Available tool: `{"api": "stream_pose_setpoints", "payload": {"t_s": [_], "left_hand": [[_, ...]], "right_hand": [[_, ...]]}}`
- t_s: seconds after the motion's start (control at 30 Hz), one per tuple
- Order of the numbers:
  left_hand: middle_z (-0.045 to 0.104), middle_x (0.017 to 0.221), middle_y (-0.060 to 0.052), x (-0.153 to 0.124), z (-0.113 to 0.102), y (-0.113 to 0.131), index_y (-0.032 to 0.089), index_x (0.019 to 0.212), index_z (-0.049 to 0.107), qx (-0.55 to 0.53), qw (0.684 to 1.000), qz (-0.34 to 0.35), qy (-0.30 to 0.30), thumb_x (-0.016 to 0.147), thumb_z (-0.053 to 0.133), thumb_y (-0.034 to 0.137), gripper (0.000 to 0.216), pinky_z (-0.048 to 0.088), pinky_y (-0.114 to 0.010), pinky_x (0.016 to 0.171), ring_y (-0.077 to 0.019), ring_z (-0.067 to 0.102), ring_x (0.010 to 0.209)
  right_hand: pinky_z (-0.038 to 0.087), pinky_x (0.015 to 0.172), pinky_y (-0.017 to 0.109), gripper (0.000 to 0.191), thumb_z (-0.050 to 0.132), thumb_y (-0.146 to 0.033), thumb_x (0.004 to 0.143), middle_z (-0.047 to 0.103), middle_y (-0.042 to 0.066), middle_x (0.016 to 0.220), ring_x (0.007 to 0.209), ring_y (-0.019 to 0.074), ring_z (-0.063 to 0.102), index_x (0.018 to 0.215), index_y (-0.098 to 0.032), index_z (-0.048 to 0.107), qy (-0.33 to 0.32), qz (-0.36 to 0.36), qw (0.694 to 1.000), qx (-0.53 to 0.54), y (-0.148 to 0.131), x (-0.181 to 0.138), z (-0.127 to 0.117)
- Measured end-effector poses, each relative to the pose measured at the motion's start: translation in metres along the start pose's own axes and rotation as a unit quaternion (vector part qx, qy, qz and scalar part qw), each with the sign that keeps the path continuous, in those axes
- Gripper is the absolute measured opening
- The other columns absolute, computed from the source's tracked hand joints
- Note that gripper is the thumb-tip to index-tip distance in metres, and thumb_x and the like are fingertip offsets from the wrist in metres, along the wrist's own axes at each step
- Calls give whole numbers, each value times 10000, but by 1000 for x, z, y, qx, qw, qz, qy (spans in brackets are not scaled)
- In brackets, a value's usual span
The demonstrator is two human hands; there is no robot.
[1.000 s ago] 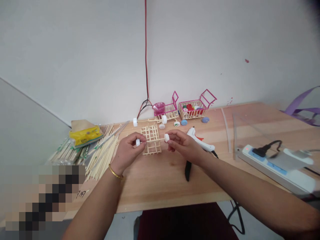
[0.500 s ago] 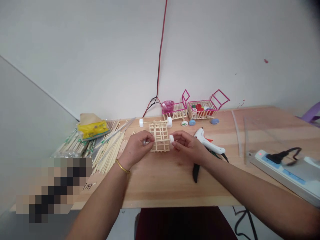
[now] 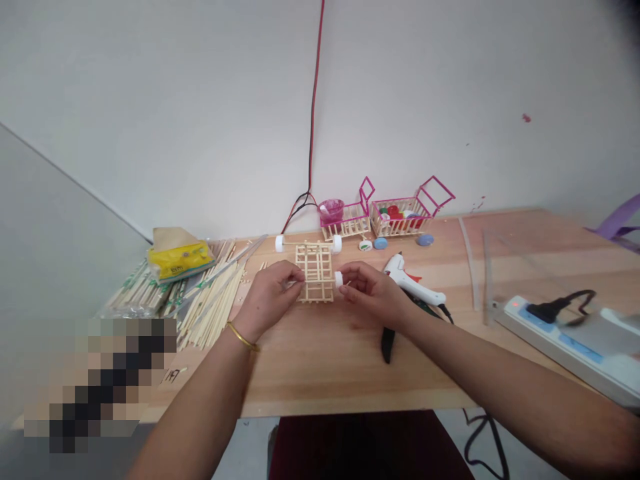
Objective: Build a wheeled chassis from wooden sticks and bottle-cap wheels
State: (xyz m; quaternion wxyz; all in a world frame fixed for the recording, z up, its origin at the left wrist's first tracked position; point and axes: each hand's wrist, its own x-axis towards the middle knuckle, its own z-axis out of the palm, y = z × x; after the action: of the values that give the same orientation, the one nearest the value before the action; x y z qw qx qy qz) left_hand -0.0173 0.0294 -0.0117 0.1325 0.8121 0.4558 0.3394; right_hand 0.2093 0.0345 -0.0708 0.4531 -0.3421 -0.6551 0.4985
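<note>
A small cart frame [image 3: 315,273] of thin wooden sticks lies on the table between my hands. White bottle caps stand as wheels at both ends of its far axle: the left cap [image 3: 279,244] and the right cap [image 3: 337,244]. My left hand [image 3: 273,290] pinches at the frame's left edge, and a pale bit shows between its fingers, mostly hidden. On the opposite side my right hand [image 3: 373,290] has thumb and fingers closed around a white bottle cap [image 3: 339,279] beside the frame.
Behind are two stick carts, one with a pink cup [image 3: 331,212], the other [image 3: 403,217] with colourful items. A white glue gun [image 3: 415,283] lies right of my right hand, near a power strip [image 3: 565,347]. Loose sticks [image 3: 213,307] and a yellow packet [image 3: 181,259] lie left.
The whole view has shifted slightly. Both hands keep their grip at the frame's sides; the pale cap in my left hand is now more covered by the fingers.
</note>
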Motion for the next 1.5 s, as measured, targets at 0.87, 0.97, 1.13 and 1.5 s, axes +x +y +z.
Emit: {"api": "stream_pose_setpoints", "payload": {"t_s": [0.87,0.97,1.13,1.5], "left_hand": [[644,836,-16,0,6,-3,181,805,609,-26,999,30,20,776,549,86,116,452,-266,727,-140,583,792],[644,833,-14,0,7,-4,178,803,611,-29,999,29,22,778,552,90,109,452,-259,718,-135,582,778],[646,833,-12,0,7,-4,178,798,610,-28,999,26,23,779,556,95,101,453,-259,727,-132,580,784],[647,808,5,0,5,-3,180,795,609,-23,1000,8,19,777,581,104,82,456,-246,719,-118,578,745]], "right_hand": [[486,664,283,332,606,-345,832,599,37,957,731,122,572,1127,-230,505,3,-1,999,-36,-3,-3,-3],[487,656,279,339,602,-353,834,598,40,960,727,121,574,1131,-224,500,3,-4,999,-42,-2,-3,-3],[482,640,267,352,600,-360,836,606,39,962,699,113,568,1142,-226,488,-1,-10,999,-53,0,-2,-4],[468,610,253,373,582,-363,842,611,30,934,669,105,559,1175,-239,468,-18,-13,997,-72,-2,-2,-5]]}}
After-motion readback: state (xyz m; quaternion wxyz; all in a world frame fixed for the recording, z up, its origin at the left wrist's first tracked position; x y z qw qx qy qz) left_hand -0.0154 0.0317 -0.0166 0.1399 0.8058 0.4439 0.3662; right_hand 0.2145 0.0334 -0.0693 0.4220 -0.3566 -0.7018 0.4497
